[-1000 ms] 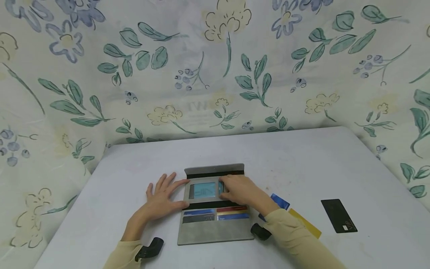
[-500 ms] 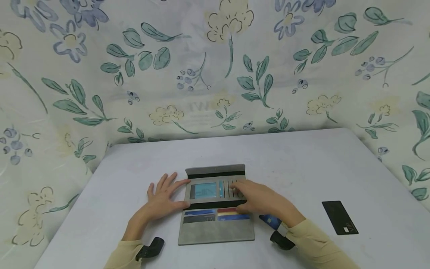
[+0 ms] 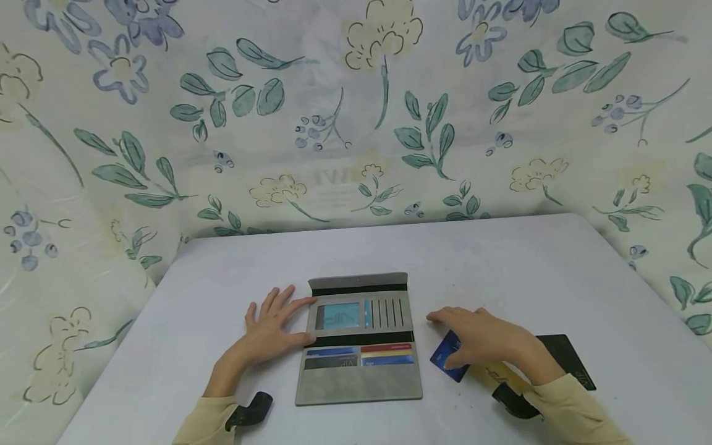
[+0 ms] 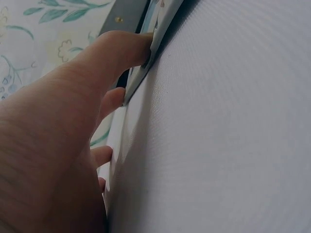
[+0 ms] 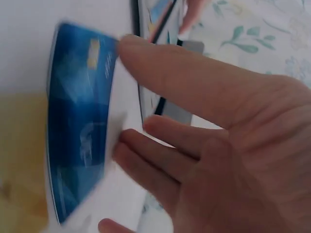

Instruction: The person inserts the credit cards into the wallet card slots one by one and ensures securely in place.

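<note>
An unfolded grey wallet point(image 3: 358, 377) lies in the middle of the white table, with several bank cards in its lower slots and a light-blue card point(image 3: 340, 315) behind its window. My left hand point(image 3: 267, 330) rests at the wallet's left edge, thumb and forefinger touching it, the other fingers spread. Over a blue bank card point(image 3: 445, 351) to the wallet's right is my right hand point(image 3: 484, 337), fingers loosely extended. In the right wrist view its thumb meets the blue card point(image 5: 80, 111) near one corner; the other fingers hold nothing.
Partly under the right wrist lies a yellow card point(image 3: 503, 376). Farther right is a black VIP card point(image 3: 567, 355), partly covered by the forearm. A flower-patterned cloth point(image 3: 334, 123) hangs behind the table point(image 3: 473, 259).
My right hand has left the wallet's card slots and moved right, to the blue card. The light-blue card stays in the wallet. My left hand keeps its place.
</note>
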Action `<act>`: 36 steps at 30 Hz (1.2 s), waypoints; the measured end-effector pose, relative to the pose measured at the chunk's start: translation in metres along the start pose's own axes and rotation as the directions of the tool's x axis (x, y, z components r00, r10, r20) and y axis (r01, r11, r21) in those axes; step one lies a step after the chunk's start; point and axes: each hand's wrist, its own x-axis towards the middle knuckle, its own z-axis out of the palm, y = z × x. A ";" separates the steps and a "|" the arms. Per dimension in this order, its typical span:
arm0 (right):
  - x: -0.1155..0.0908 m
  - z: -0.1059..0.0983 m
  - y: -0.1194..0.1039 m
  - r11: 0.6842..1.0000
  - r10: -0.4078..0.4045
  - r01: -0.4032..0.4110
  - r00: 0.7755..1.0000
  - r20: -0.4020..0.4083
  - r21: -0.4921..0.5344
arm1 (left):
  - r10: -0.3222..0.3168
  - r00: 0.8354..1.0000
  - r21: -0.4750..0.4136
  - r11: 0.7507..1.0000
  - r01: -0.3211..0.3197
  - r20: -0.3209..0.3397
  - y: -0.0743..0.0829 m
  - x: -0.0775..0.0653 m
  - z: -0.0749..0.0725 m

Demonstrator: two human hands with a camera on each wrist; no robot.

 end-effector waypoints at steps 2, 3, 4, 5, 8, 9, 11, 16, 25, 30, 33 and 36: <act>-0.004 -0.005 0.004 1.000 -0.015 0.015 1.000 0.015 -0.014 | 0.001 1.000 0.000 1.000 -0.001 0.000 0.000 0.000 0.000; -0.006 -0.007 0.006 1.000 -0.022 0.023 1.000 0.022 -0.010 | 0.001 1.000 0.000 1.000 -0.001 0.000 0.000 0.000 0.000; -0.007 -0.009 0.008 0.999 -0.031 0.031 0.999 0.029 -0.006 | 0.000 1.000 -0.001 1.000 0.000 0.001 0.000 0.000 0.000; -0.008 -0.010 0.010 0.999 -0.040 0.040 0.998 0.038 0.000 | 0.000 1.000 0.000 1.000 0.000 0.001 0.000 0.000 0.000; -0.010 -0.013 0.015 0.998 -0.062 0.060 0.996 0.059 0.025 | 0.001 1.000 -0.002 1.000 -0.001 0.001 0.000 0.000 0.000; -0.010 -0.014 0.016 0.998 -0.066 0.064 0.996 0.064 0.030 | 0.002 1.000 -0.003 1.000 -0.002 0.001 0.001 0.000 0.001; -0.010 -0.015 0.018 0.997 -0.075 0.073 0.995 0.068 0.035 | 0.003 1.000 -0.004 1.000 -0.003 0.001 0.000 0.001 0.001; -0.011 -0.016 0.022 0.995 -0.089 0.086 0.993 0.077 0.041 | 0.000 1.000 -0.006 1.000 0.000 0.001 0.000 0.001 0.002; -0.008 -0.014 0.030 0.993 -0.116 0.117 0.992 0.044 -0.021 | 0.002 1.000 0.000 1.000 -0.002 0.002 0.000 -0.001 0.001; -0.004 -0.010 0.030 0.994 -0.101 0.101 0.995 -0.003 -0.044 | 0.012 1.000 -0.007 1.000 -0.012 0.003 -0.001 0.000 0.001; -0.002 -0.010 0.030 0.993 -0.101 0.099 0.994 -0.031 -0.061 | 0.012 1.000 -0.007 1.000 -0.012 0.002 -0.001 0.000 0.001; 0.001 -0.009 0.031 0.991 -0.108 0.104 0.992 -0.056 -0.080 | 0.011 1.000 0.000 1.000 -0.011 0.000 -0.001 0.001 0.001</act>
